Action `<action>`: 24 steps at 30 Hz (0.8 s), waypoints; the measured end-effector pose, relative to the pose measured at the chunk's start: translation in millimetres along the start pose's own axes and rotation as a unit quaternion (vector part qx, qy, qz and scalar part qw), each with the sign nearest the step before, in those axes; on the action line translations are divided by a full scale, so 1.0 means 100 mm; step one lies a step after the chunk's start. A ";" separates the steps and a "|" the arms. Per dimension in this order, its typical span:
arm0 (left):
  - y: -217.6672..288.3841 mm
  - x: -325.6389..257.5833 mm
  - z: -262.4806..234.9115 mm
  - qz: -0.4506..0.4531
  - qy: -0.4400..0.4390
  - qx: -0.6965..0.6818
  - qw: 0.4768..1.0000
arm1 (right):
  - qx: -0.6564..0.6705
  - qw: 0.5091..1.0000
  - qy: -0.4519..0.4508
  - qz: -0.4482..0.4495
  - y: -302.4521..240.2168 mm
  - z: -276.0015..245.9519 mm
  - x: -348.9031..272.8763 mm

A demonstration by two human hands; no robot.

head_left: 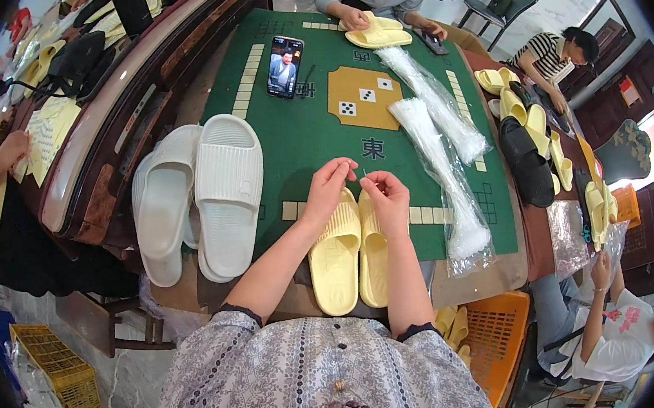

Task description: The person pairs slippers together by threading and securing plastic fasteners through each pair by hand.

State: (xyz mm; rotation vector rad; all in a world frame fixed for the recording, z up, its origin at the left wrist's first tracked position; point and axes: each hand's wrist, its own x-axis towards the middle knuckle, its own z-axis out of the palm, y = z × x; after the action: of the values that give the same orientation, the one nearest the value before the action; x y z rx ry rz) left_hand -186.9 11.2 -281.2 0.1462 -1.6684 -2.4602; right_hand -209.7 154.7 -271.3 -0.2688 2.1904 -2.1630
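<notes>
The left grip point(330, 188) and right grip point(389, 196) nearly meet, thumbs and fingertips drawn close; whether they touch or pinch something thin is too small to tell. The pair of yellow slippers point(336, 266) lies on the green tabletop point(297, 140) just beneath and nearer than both grips, toes partly hidden. White slippers point(230, 190) sit left of the grips, clear-bagged white bundles point(464, 222) right, a phone point(285, 66) beyond.
</notes>
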 end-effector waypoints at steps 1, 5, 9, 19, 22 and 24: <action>0.00 0.01 -0.01 -0.005 -0.001 -0.003 1.000 | -0.008 1.000 -0.001 -0.005 0.00 0.00 0.00; -0.01 -0.01 0.03 0.018 0.019 0.026 0.999 | -0.002 1.000 -0.012 -0.016 -0.02 0.02 -0.02; 0.01 -0.02 0.01 0.060 0.018 0.072 0.995 | -0.001 0.999 -0.025 -0.035 -0.02 0.02 -0.01; 0.00 -0.03 0.00 0.054 0.024 0.119 0.991 | -0.007 0.999 -0.012 -0.042 -0.02 0.02 -0.01; 0.00 -0.03 0.00 0.057 0.029 0.138 0.988 | -0.023 0.999 -0.010 -0.044 0.00 0.03 -0.01; 0.00 -0.03 0.01 0.057 0.030 0.144 0.988 | -0.022 0.998 -0.004 -0.051 0.02 0.03 -0.01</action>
State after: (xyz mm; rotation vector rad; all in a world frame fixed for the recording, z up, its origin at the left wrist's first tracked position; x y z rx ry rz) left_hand -184.3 13.3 -281.0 0.1528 -1.9383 -2.1028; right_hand -208.9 152.4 -273.3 -0.3976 2.2702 -2.1616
